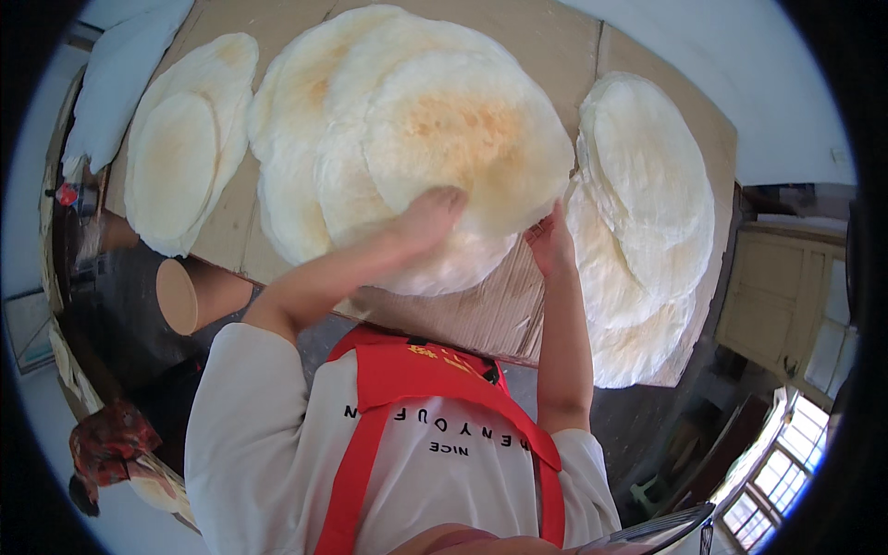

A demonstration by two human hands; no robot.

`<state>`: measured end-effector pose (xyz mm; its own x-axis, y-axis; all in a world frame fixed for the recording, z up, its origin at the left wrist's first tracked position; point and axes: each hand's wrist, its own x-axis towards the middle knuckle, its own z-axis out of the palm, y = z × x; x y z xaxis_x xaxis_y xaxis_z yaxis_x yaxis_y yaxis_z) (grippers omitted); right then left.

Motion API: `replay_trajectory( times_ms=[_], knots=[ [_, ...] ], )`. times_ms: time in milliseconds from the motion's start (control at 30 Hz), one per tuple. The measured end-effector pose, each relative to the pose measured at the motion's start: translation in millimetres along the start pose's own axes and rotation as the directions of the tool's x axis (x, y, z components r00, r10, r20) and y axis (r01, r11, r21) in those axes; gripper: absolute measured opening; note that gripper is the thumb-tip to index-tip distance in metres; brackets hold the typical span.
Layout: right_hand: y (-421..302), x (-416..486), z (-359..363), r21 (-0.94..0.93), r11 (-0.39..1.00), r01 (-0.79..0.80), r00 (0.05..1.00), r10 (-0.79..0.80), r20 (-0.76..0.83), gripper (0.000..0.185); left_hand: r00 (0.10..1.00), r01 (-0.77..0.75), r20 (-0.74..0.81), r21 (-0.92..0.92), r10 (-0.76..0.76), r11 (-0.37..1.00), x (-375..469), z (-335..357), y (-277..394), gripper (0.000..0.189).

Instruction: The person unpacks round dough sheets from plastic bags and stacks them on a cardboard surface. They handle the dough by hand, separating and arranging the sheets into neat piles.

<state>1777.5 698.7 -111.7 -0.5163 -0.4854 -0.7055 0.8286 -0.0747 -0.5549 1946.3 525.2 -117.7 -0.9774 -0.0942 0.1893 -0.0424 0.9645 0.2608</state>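
Note:
Large, thin, pale flatbreads with browned patches lie overlapping in a wide heap before me. My left hand, blurred and with curled fingers, is over the lower part of the top flatbread; whether it grips anything is unclear. At that bread's lower right edge, my right hand holds the rim between thumb and fingers. Part of another flatbread shows below the left forearm. A smaller stack of flatbreads lies at the left, and another overlapping stack at the right, beside my right hand.
Brown cardboard covers the table under the breads, its near edge close to my red apron. A round-topped stool stands off the left edge. At the far lower left is another person in a patterned red top. A cabinet stands right.

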Motion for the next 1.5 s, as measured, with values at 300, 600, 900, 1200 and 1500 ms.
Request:
replay_trajectory(
  times_ms=[300, 600, 900, 1200, 1500],
  knots=[
    [71.3, -26.7, 7.6, 0.254, 0.96, 0.122, 0.984, -0.151, 0.098, 0.069, 0.962, -0.266, -0.026, 0.14, 0.272, 0.954, 47.6, -205.0, -17.7, 0.031],
    [108.4, -33.2, -14.4, -0.305, 0.924, 0.23, 0.965, -0.258, -0.053, 0.049, 0.996, -0.053, 0.057, -0.217, 0.067, 0.975, -50.7, -93.6, -71.5, 0.052],
    [152.7, -58.4, 5.0, -0.059, 0.991, 0.119, 0.983, -0.126, -0.133, 0.045, 0.574, 0.819, 0.231, -0.187, -0.785, 0.543, 21.9, -99.4, -169.8, 0.063],
    [149.3, -48.3, -11.4, -0.007, 0.995, -0.104, 0.994, 0.103, -0.022, 0.042, 0.544, 0.82, 0.444, -0.463, -0.712, 0.337, 38.2, -103.5, -175.8, 0.043],
    [138.0, -59.1, -36.4, 0.141, 0.964, -0.226, 0.939, 0.176, 0.296, 0.045, 0.89, 0.278, 0.457, -0.54, -0.001, 0.795, 133.4, -248.8, 55.7, 0.025]
  ],
)
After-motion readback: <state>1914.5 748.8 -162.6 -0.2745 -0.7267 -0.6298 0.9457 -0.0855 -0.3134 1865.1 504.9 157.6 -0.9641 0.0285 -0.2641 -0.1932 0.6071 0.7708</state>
